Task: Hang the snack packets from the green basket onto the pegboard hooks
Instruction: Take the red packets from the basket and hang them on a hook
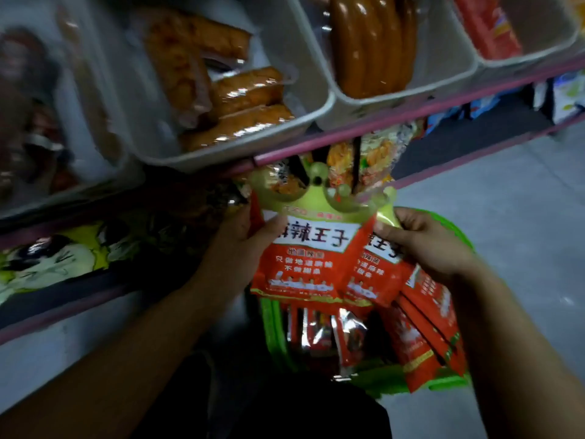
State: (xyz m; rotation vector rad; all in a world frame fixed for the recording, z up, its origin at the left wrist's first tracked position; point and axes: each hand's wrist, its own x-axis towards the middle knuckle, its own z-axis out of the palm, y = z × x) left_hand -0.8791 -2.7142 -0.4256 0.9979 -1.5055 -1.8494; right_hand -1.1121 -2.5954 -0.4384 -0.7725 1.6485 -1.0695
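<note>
Crouched at the snack rack; both hands up at the hooks under the pink shelf rail (364, 129). Left hand (243, 245) grips the front red packet (304, 261) by its left edge, thumb curled across the white label, fingers behind; right hand (424, 242) pinches the right corner of the green crown header (319, 198), thumb on top, and seems to hold a 2nd packet (376, 267) tucked just behind the 1st. Cannot tell whether I have 2 packets or more in that pinch.

The header's hang hole sits just below a dark peg (356, 163) that already carries yellow-orange packets (373, 160); hole and peg tip look close but not yet threaded, though the blur makes this uncertain. Green basket (456, 383) is below my hands on the floor, with red and silver packets (342, 340) left inside; so the job looks partway done at best.

Risks from here, as I judge them: the hole missing the peg tip, since the hanging stock hides it; the back packet slipping from a thin 2-finger pinch and dropping into the basket or onto the floor; pushing 2 headers on together and jamming them; nudging the hung packets off their peg; dim light makes alignment harder.
</note>
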